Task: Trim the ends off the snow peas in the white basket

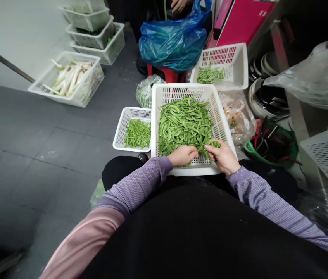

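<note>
A white slotted basket (229,135) in front of my body holds a heap of green pea pods (184,120). My left hand (182,155) is closed over the basket's near part, its fingertips pinched together. Whatever it grips, if anything, is hidden. Close beside it, my right hand (223,155) is closed around a few pea pods (215,144), thumb and forefinger toward the left hand. To the left, a smaller white basket (117,135) contains more pods (137,133).
A white crate (90,95) of white-stemmed vegetables (71,79) and stacked crates (113,50) stand left. Ahead are a blue plastic bag (172,42), another person's hand (178,5) and a basket (239,64) of thin green pods. Scissors (261,141) lie right.
</note>
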Demonstrator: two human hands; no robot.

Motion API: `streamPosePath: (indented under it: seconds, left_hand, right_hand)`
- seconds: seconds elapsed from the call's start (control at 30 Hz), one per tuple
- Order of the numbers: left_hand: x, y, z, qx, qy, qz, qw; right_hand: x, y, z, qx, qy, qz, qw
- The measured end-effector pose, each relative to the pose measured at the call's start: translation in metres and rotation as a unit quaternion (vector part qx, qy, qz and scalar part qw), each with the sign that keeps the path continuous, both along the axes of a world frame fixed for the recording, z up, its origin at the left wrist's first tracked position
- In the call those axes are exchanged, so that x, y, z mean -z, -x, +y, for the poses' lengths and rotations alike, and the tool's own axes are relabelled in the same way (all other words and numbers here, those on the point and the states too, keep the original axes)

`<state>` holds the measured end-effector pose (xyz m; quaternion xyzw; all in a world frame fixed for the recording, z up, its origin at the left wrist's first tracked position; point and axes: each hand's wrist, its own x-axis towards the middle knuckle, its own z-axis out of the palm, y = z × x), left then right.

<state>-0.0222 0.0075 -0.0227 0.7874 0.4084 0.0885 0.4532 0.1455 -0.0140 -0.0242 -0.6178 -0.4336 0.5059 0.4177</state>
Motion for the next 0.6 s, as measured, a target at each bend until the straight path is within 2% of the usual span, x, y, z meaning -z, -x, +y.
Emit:
streamPosePath:
  seconds: [0.07, 0.13, 0.2, 0.23, 0.27, 0.3, 0.33, 0.4, 0.43, 0.47, 0.53, 0.6]
  left_hand:
    - [0.001, 0.0, -0.001, 0.04, -0.064, 0.058, 0.995]
    - [0.005, 0.001, -0.004, 0.077, -0.109, 0.11, 0.985]
    - [0.009, 0.002, -0.007, 0.113, -0.131, 0.134, 0.976]
    - [0.011, 0.002, -0.008, 0.123, -0.138, 0.135, 0.973]
    - [0.012, 0.002, -0.01, 0.124, -0.144, 0.131, 0.973]
    - [0.013, 0.002, -0.01, 0.113, -0.148, 0.121, 0.975]
    - [0.013, 0.001, -0.011, 0.087, -0.147, 0.107, 0.979]
    - [0.013, 0.0, -0.009, 0.011, -0.128, 0.075, 0.989]
    - [0.014, -0.001, -0.008, -0.021, -0.113, 0.063, 0.991]
    - [0.015, -0.002, -0.007, -0.04, -0.097, 0.062, 0.992]
    - [0.02, -0.003, -0.007, -0.023, -0.075, 0.102, 0.992]
    - [0.027, -0.003, -0.008, 0.036, -0.06, 0.173, 0.982]
  right_hand:
    - [-0.001, -0.003, -0.001, -0.037, -0.075, -0.175, 0.981]
    - [-0.005, -0.007, -0.003, -0.125, -0.167, -0.339, 0.917]
    - [-0.006, -0.007, -0.004, -0.27, -0.205, -0.418, 0.842]
    - [-0.006, -0.006, -0.005, -0.333, -0.204, -0.425, 0.817]
    - [-0.004, -0.005, -0.005, -0.372, -0.196, -0.414, 0.807]
    - [-0.002, -0.002, -0.004, -0.379, -0.185, -0.391, 0.818]
    - [0.002, 0.0, -0.004, -0.361, -0.163, -0.355, 0.847]
    - [0.01, 0.003, -0.002, -0.279, -0.079, -0.237, 0.927]
    - [0.015, 0.003, 0.0, -0.227, -0.021, -0.155, 0.961]
    - [0.019, 0.001, 0.003, -0.171, 0.035, -0.068, 0.982]
    - [0.028, -0.006, 0.013, -0.051, 0.101, 0.09, 0.989]
    - [0.035, -0.018, 0.026, 0.052, 0.101, 0.179, 0.977]
